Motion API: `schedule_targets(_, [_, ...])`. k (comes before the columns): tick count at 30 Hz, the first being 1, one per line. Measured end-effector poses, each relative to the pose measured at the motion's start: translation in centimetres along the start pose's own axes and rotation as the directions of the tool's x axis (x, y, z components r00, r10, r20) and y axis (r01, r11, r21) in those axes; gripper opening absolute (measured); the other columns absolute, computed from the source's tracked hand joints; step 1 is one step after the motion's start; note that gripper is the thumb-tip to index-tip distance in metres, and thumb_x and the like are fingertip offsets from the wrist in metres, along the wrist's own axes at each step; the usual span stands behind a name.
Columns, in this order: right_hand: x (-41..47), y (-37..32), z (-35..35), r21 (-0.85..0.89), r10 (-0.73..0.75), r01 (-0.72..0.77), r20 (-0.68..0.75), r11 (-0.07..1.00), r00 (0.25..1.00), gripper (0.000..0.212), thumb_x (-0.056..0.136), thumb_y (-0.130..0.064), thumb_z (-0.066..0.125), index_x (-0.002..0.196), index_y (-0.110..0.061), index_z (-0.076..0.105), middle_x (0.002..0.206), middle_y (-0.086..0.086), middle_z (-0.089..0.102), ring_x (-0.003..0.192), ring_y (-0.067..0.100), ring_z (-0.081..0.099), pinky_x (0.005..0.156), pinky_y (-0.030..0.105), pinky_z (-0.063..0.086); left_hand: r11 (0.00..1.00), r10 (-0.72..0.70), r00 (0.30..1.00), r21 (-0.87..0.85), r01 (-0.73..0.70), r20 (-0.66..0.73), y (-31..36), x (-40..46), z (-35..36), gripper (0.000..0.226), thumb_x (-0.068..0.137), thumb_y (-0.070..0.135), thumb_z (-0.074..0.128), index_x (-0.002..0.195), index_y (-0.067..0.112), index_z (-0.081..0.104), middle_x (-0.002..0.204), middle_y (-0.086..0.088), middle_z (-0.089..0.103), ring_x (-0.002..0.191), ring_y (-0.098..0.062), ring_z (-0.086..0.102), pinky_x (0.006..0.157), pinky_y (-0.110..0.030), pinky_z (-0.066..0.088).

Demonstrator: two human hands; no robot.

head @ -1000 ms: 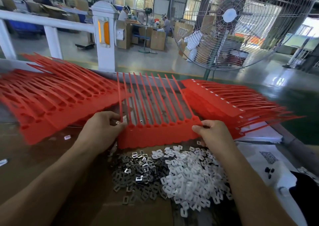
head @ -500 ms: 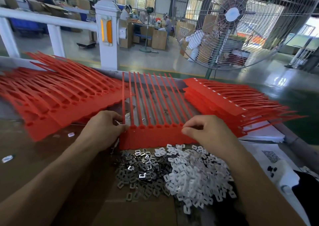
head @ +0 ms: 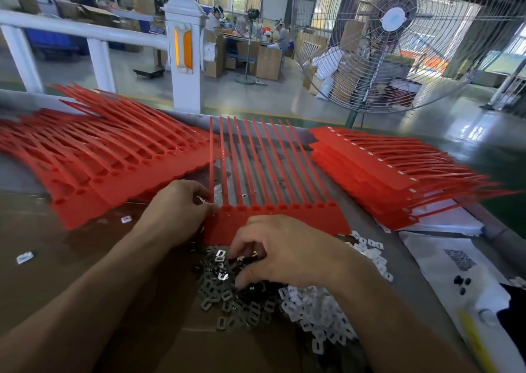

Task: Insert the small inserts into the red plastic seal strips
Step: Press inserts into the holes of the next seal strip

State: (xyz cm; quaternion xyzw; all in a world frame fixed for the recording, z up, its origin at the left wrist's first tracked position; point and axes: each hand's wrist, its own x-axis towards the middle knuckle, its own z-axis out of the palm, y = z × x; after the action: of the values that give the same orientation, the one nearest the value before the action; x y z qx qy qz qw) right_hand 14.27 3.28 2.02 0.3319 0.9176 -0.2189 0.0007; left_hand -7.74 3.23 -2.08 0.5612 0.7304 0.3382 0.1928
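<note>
On the far left, a fanned stack of red seal strips [head: 108, 170] is lying on the table [head: 57, 258], its sockets looking empty; these are probably still waiting for inserts. A few loose white pieces are sitting apart on the brown surface near it.

The left hand [head: 176, 213] is staying where it was a second ago, fingers curled and pinching the left end of the strip comb [head: 273, 219] that lies flat in the middle, tails pointing away from the person. It is steadying that comb at its first socket.

What is changing is the right hand [head: 287, 253]. Half a second ago it was gripping the comb's right part; now it is coming down off the red band and reaching into the pile of dark metal inserts [head: 227, 293] just in front of the comb. Its fingers are curled down among the pieces, but whether they are already pinching one cannot be told. That shift suggests the positioning step is over and the picking of an insert for the row of sockets is beginning.

No bins or trays are in use: the inserts are lying loose in two touching heaps, the dark ones and, to their right, the white plastic inserts [head: 321, 313].

Further right, a second stack of red strips [head: 384, 179] is showing white pieces in its sockets, so it is likely finished work, resting on white paper [head: 444, 261].
</note>
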Motion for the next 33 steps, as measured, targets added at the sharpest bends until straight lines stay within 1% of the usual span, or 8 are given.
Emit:
schedule_targets(3, [-0.2, 0.3, 0.2, 0.027, -0.031, 0.033, -0.069, 0.999, 0.997, 0.020, 0.088, -0.041, 0.079, 0.107, -0.036, 0.074, 0.099, -0.018, 0.060, 0.091, -0.003, 0.055, 0.078, 0.020, 0.044, 1.000, -0.001, 1.000, -0.002, 0.001, -0.006, 0.0, 0.0, 0.1, 0.018, 0.087, 0.037, 0.076, 0.104, 0.034, 0.071, 0.087, 0.013, 0.068, 0.078, -0.003, 0.063, 0.060, -0.022, 0.042])
schedule_targets(7, [-0.6, 0.6, 0.5, 0.107, -0.032, 0.047, -0.139, 0.993, 0.990, 0.011, 0.092, -0.037, 0.076, 0.102, -0.033, 0.076, 0.099, -0.017, 0.065, 0.093, -0.002, 0.060, 0.084, 0.024, 0.051, 1.000, -0.001, 1.000, 0.001, 0.001, -0.016, -0.1, 0.0, 0.2, 0.018, 0.088, 0.038, 0.075, 0.105, 0.034, 0.072, 0.088, 0.014, 0.068, 0.077, -0.003, 0.063, 0.059, -0.021, 0.042])
schedule_targets(13, [-1.0, 1.4, 0.4, 0.169, -0.030, 0.065, -0.205, 0.983, 0.978, 0.015, 0.099, -0.028, 0.069, 0.110, -0.034, 0.078, 0.104, -0.021, 0.069, 0.100, -0.006, 0.063, 0.087, 0.015, 0.049, 1.000, -0.006, 0.999, 0.014, 0.006, -0.046, -0.2, 0.0, 0.2, 0.019, 0.088, 0.043, 0.073, 0.104, 0.033, 0.072, 0.088, 0.016, 0.067, 0.079, 0.000, 0.062, 0.060, -0.021, 0.042])
schedule_targets(17, [-1.1, 1.7, 0.4, 0.272, 0.001, 0.056, -0.204, 0.961, 0.979, 0.018, 0.100, -0.023, 0.069, 0.113, -0.030, 0.078, 0.103, -0.020, 0.073, 0.099, -0.006, 0.067, 0.092, 0.020, 0.052, 1.000, 0.014, 0.990, -0.008, -0.016, -0.138, -0.1, 0.0, 0.1, 0.019, 0.088, 0.045, 0.072, 0.103, 0.034, 0.068, 0.086, 0.019, 0.064, 0.078, 0.004, 0.059, 0.061, -0.018, 0.040])
schedule_targets(23, [-0.8, 2.0, 0.7, 0.530, 0.205, 0.016, -0.357, 0.848, 0.911, 0.008, 0.094, -0.018, 0.075, 0.093, -0.026, 0.076, 0.081, -0.009, 0.077, 0.069, 0.004, 0.071, 0.062, 0.009, 0.048, 0.968, 0.147, 0.965, -0.170, -0.186, -0.217, 1.5, -0.9, 0.0, 0.006, 0.091, 0.032, 0.072, 0.096, 0.035, 0.072, 0.081, 0.015, 0.070, 0.074, -0.001, 0.066, 0.060, -0.016, 0.047])
schedule_targets(28, [-0.4, 2.8, 0.8, 0.682, 0.388, 0.017, -0.435, 0.731, 0.813, 0.006, 0.091, -0.028, 0.078, 0.088, -0.032, 0.076, 0.071, -0.018, 0.071, 0.058, -0.007, 0.060, 0.054, 0.006, 0.043, 0.894, 0.347, 0.934, -0.269, -0.357, -0.088, 3.2, -2.3, 0.5, 0.011, 0.091, 0.024, 0.073, 0.098, 0.033, 0.072, 0.083, 0.012, 0.069, 0.073, -0.010, 0.064, 0.066, -0.023, 0.053])
schedule_targets(31, [-0.1, 3.2, 0.8, 0.768, 0.466, 0.042, -0.430, 0.639, 0.773, 0.010, 0.090, -0.023, 0.080, 0.086, -0.033, 0.079, 0.063, -0.014, 0.067, 0.052, -0.002, 0.056, 0.052, 0.014, 0.045, 0.866, 0.424, 0.904, -0.267, -0.422, -0.052, 3.4, -2.7, 1.1, 0.015, 0.089, 0.021, 0.076, 0.097, 0.032, 0.071, 0.084, 0.016, 0.065, 0.071, -0.010, 0.059, 0.064, -0.019, 0.049])
schedule_targets(33, [0.2, 3.2, 0.9, 0.811, 0.489, 0.054, -0.404, 0.583, 0.773, 0.013, 0.091, -0.019, 0.079, 0.086, -0.031, 0.080, 0.067, -0.009, 0.071, 0.056, 0.003, 0.060, 0.054, 0.018, 0.049, 0.850, 0.454, 0.889, -0.270, -0.451, -0.055, 3.4, -2.8, 1.5, 0.018, 0.087, 0.018, 0.077, 0.098, 0.031, 0.070, 0.085, 0.016, 0.065, 0.072, -0.011, 0.058, 0.064, -0.018, 0.048])
